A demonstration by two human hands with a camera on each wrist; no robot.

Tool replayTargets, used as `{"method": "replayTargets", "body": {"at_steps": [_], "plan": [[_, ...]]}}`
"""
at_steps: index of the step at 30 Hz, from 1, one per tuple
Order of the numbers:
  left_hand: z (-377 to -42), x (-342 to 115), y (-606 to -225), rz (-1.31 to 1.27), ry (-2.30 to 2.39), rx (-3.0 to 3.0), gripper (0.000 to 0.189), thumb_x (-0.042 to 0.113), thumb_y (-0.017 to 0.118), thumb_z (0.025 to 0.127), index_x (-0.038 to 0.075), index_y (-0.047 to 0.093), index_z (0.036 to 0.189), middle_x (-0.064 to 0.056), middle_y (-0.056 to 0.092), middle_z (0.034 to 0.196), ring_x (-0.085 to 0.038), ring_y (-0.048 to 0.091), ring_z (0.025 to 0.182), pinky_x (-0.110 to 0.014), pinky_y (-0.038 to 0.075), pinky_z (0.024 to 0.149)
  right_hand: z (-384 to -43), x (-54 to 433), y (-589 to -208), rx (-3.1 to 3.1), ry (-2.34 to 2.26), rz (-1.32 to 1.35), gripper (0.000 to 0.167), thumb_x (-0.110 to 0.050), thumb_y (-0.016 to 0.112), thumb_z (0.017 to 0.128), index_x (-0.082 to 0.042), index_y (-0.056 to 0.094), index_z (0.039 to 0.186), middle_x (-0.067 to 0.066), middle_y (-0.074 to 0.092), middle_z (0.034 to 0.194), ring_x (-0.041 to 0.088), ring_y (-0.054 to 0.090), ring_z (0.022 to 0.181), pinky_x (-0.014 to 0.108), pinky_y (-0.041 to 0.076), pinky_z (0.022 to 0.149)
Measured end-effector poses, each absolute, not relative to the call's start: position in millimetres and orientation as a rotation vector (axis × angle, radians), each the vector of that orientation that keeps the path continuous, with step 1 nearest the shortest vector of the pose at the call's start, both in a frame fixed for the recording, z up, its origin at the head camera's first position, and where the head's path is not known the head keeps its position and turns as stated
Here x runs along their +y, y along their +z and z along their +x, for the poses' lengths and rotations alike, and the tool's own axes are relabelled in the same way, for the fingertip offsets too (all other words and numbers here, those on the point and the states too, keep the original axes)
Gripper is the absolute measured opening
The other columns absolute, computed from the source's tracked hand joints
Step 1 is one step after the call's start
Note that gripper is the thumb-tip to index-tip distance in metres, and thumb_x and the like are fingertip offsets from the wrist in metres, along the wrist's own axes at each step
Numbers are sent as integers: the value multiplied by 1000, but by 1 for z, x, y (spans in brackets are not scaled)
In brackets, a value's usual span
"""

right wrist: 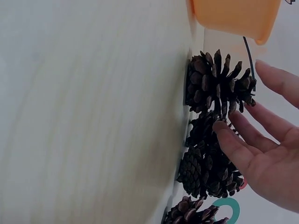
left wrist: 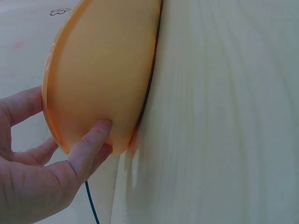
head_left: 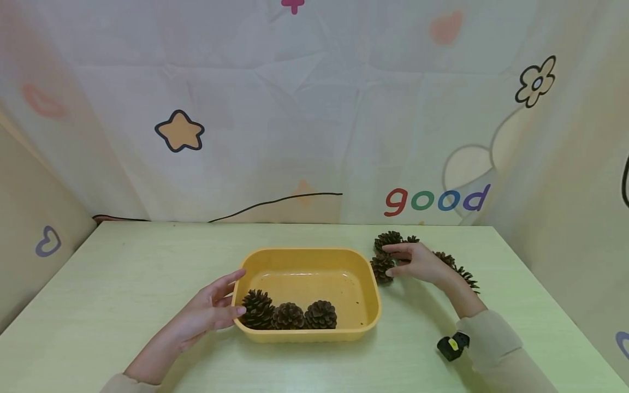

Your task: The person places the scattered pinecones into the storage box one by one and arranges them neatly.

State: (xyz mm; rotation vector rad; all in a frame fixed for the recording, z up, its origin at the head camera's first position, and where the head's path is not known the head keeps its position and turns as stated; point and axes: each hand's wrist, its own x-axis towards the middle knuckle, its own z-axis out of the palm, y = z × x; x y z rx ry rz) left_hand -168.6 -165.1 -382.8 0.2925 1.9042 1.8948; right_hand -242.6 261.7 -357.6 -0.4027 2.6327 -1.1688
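A yellow plastic basin stands on the table with three brown pine cones along its near side. At the basin's left end, my left hand holds the rim, with fingertips against the outer wall in the left wrist view. My right hand reaches over several pine cones to the right of the basin. Its spread fingers and thumb are around the nearest pine cone, not closed on it. The right wrist view shows that pine cone beside the fingertips; whether they touch it is unclear.
More pine cones lie to the right, partly behind my right forearm. A small black device with a yellow mark is at my right sleeve. A printed curtain hangs behind the pale table.
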Motion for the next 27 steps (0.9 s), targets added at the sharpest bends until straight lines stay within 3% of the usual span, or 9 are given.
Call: {"method": "replayTargets", "body": {"at_steps": [27], "plan": [[-169,-165,-381,281,1892,1904,83,9,66,82,8,15,146,-30,11,145,-35,41,120,-41,48,86,-252,259,-364,2663,-1075,-394,55,-14,70,78,3,50,127,24,52,125,36,49,113,44,46,88]]}}
